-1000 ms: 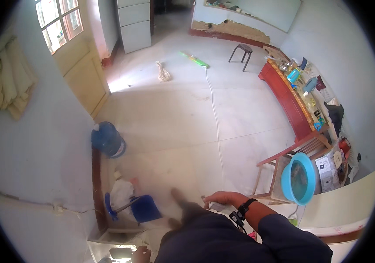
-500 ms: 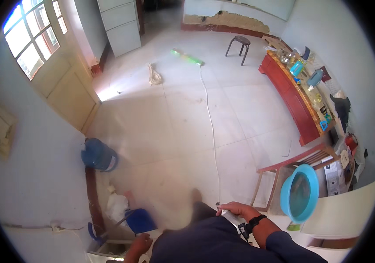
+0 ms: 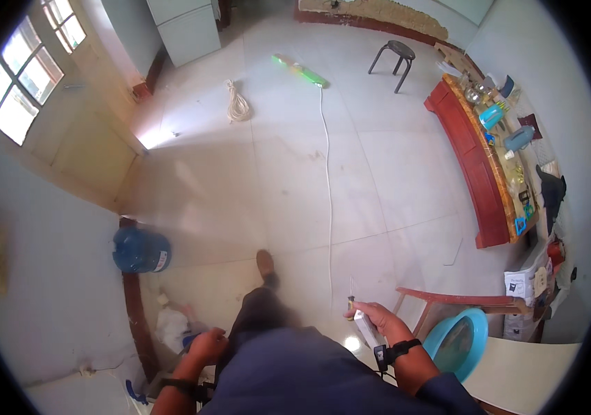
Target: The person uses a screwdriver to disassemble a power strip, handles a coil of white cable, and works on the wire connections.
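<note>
- Pale tiled floor (image 3: 288,173) seen from above; whitish walls, cream door (image 3: 78,131) with glass panes at left.
- Screwdriver-like tool (image 3: 351,302) held in right hand (image 3: 383,320), low right of centre, above floor; dark and yellowish handle gripped near thumb and fingertips, thin shaft pointed away from body.
- White oblong block (image 3: 367,328) also held in right hand, under the fingers; exact kind cannot be told.
- Right hand partly closed around both; dark band (image 3: 405,349) worn on wrist.
- Left hand (image 3: 207,346) loosely curled, low left; whether anything is gripped cannot be told. Blue item (image 3: 189,340) seen just beside it, mostly hidden.
- Light-blue basin (image 3: 479,346) placed right of right hand, near red wooden chair (image 3: 451,299); contents unclear.
- White cable (image 3: 328,187) laid along floor, joined to bright green strip (image 3: 300,71).
- Rope coil (image 3: 238,107) left of strip; dark round stool (image 3: 401,50) to its right.
- Red table (image 3: 472,166) set along right wall, teal container (image 3: 491,116) and grey-blue jug (image 3: 518,138) on top.
- Large blue water bottle (image 3: 141,250) by left wall; brown shoe (image 3: 264,263) on floor.
</note>
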Demonstrator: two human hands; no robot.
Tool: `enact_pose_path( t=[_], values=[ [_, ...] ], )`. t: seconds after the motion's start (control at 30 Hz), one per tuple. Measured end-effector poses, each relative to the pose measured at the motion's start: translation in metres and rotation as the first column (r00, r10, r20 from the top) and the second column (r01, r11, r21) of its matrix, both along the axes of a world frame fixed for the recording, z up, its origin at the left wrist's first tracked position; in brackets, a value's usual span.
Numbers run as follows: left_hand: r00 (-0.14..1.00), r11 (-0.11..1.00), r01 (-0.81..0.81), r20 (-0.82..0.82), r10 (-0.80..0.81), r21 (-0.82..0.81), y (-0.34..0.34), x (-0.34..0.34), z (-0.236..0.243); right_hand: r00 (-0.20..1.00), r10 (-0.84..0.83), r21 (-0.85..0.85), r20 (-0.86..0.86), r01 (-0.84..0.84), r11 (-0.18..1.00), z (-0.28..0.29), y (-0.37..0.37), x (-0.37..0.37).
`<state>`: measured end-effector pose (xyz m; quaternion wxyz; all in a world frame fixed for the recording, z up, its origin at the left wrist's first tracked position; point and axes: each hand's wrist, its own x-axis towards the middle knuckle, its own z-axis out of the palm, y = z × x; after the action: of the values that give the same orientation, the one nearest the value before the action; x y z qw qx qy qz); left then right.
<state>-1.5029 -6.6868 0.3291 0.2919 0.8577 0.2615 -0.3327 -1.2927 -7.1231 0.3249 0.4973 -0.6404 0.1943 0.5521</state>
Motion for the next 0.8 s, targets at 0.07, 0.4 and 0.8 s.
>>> enact_pose_path(
  t=[0.07, 0.4, 0.8],
  values=[
    [1.0, 0.998, 0.006, 0.03, -0.004, -0.056, 0.011, 0.039, -0.006, 0.999, 0.004, 0.047, 0.045, -0.007, 0.999, -0.005, 0.014, 0.038],
    [0.984, 0.994, -0.006, 0.178, 0.026, -0.11, 0.073, 0.257, -0.01, 0.984, 0.118, 0.051, 0.136, -0.126, 0.991, 0.028, 0.091, 0.249],
    [0.992, 0.996, -0.088, 0.092, 0.085, 0.024, 0.102, 0.459, -0.022, 0.987, 0.141, 0.075, 0.072, -0.147, 0.986, 0.018, 0.128, 0.51]
  ],
)
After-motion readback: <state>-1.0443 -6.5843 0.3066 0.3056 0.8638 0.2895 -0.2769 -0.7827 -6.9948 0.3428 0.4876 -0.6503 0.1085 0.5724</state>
